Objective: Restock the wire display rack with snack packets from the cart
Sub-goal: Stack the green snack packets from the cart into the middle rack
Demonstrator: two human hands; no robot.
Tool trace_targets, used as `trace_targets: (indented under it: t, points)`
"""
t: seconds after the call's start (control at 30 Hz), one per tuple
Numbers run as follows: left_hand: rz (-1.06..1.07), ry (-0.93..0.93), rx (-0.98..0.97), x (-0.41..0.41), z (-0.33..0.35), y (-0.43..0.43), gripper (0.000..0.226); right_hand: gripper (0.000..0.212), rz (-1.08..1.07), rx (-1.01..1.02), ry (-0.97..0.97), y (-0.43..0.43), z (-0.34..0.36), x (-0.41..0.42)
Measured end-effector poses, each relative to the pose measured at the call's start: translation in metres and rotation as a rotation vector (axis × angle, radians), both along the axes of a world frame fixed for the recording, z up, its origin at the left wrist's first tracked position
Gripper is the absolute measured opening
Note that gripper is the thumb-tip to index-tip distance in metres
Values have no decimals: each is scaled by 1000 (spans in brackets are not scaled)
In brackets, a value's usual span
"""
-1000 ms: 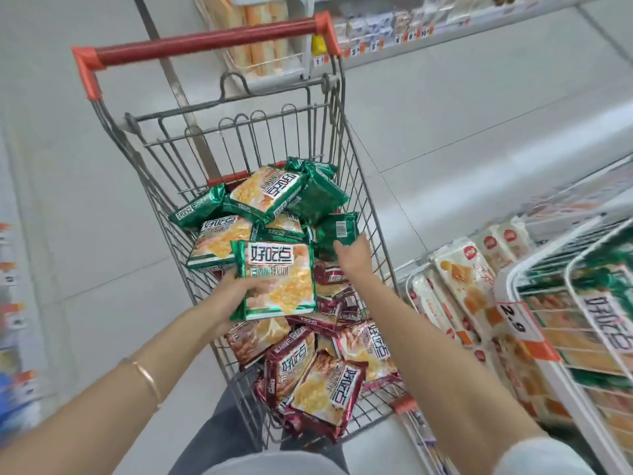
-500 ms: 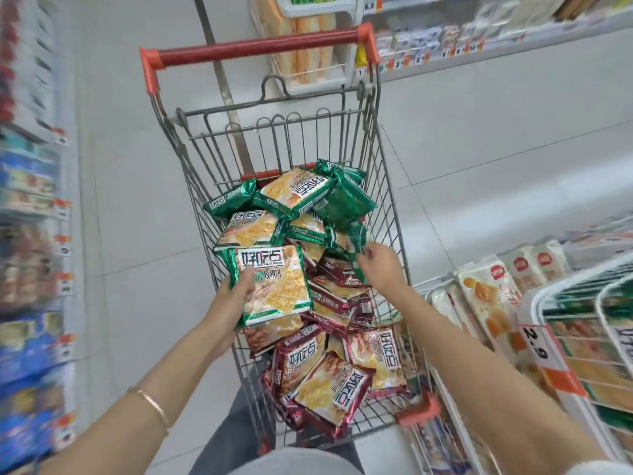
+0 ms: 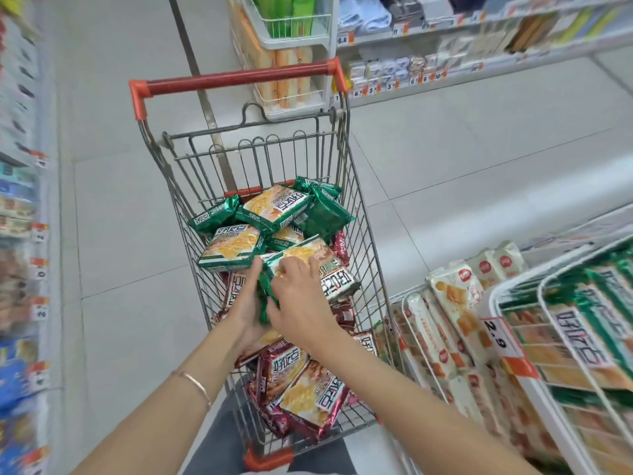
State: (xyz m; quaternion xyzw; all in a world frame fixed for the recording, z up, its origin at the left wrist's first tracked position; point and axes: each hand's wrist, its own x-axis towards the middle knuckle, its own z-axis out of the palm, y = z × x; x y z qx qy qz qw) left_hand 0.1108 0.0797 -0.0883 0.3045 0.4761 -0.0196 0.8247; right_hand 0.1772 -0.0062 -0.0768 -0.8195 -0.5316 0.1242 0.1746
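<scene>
So, both hands over middle of cart (image 3: 363, 234). Left hand (image 3: 245, 303) cups held green packets (image 3: 337, 277) from below, fingers curled up round edge. Right hand (image 3: 301, 303) lies on top, fingers spread over wrapper, thumb tucked under green edge, so bundle is gripped between my hands. Loose green packets (image 3: 274, 209) heaped at cart's red handle (image 3: 239, 77) end, maroon packets (image 3: 308, 395) at end nearest me. Wire display rack (image 3: 493, 296) sits right of cart, same green packs inside.

price tag (image 3: 496, 334): 2.9 | shelf label (image 3: 342, 40): 6.8 | maroon packet (image 3: 284, 365): 好吃点
</scene>
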Motion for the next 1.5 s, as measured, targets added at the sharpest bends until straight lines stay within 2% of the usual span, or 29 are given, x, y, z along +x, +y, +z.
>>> trace_targets:
  t: [0.07, 0.13, 0.17, 0.2, 0.23, 0.27, 0.3, 0.33, 0.37, 0.4, 0.5, 0.6, 0.67, 0.7, 0.77, 0.8, 0.87, 0.93, 1.0, 1.03, 1.1, 1.13, 1.17, 1.2, 1.23, 1.27, 1.33, 1.4, 1.5]
  points:
    - [-31, 44, 74, -3, -4, 4, 82, 21, -87, 40, 277, -2, 14, 5]
    - [-28, 104, 131, -8, -11, 9, 99, 32, -373, 173, 420, -7, 21, 27]
    - [-19, 120, 146, -11, -17, 13, 108, 49, -530, 174, 406, -12, 21, 42]
    - [-9, 137, 154, -15, -24, 17, 116, 72, -644, 86, 459, -18, 22, 58]
    - [1, 147, 160, -18, -33, 21, 122, 90, -708, -25, 646, -25, 18, 73]
    - [12, 155, 172, -20, -41, 24, 126, 93, -721, -104, 929, -32, 15, 82]
    - [15, 141, 193, -20, -38, 24, 132, 82, -697, -172, 1226, -38, 12, 89]
    - [2, 133, 213, -20, -29, 22, 138, 65, -658, -198, 1403, -45, 8, 95]
    - [-21, 136, 239, -18, -14, 18, 143, 55, -624, -195, 1458, -51, 5, 102]
    - [-45, 151, 268, -18, -4, 15, 144, 54, -599, -157, 1472, -57, 4, 112]
    - [-131, 199, 345, -27, -2, 18, 143, 84, -450, -106, 1460, -69, 10, 148]
    - [-233, 197, 354, -29, 8, 16, 127, 81, -226, -223, 1316, -58, 38, 164]
    - [-285, 167, 341, -24, 15, 10, 109, 74, -108, -356, 1103, -37, 52, 153]
    - [-312, 139, 340, -22, 14, 7, 113, 68, -43, -415, 939, -25, 57, 143]
    - [-362, 123, 362, -19, 15, 0, 134, 63, 75, -447, 649, -6, 60, 123]
    - [-381, 145, 390, -21, 17, -4, 145, 65, 106, -441, 584, 0, 61, 114]
    - [-395, 181, 425, -27, 12, -8, 156, 67, 154, -399, 597, 2, 60, 102]
    - [-402, 171, 385, -33, 9, -14, 147, 62, 167, -370, 681, -2, 58, 91]
    - [-308, 140, 342, -40, 3, -20, 132, 62, 137, -269, 659, -7, 50, 80]
    - [-239, 126, 320, -43, 3, -23, 127, 69, 74, -196, 581, -10, 42, 74]
    - [-138, 76, 257, -50, 1, -27, 125, 100, -234, -70, 492, -23, 31, 64]
    - [-122, 58, 235, -52, 7, -30, 120, 114, -393, -45, 564, -32, 28, 61]
    - [-121, 30, 230, -53, 13, -33, 109, 120, -497, -57, 736, -43, 27, 59]
    - [-136, -13, 239, -54, 21, -35, 94, 116, -541, -100, 982, -56, 27, 58]
    - [-177, -36, 271, -52, 29, -40, 80, 103, -534, -157, 1215, -70, 28, 57]
    - [-234, -19, 324, -50, 37, -45, 72, 85, -514, -187, 1347, -84, 31, 53]
    - [-424, 33, 443, -46, 49, -59, 80, 67, -477, -144, 1404, -111, 36, 44]
    - [-598, 59, 554, -43, 59, -74, 90, 66, -518, -42, 1361, -139, 42, 32]
    - [-769, -28, 622, -41, 69, -101, 108, 43, -573, 150, 1339, -187, 61, 7]
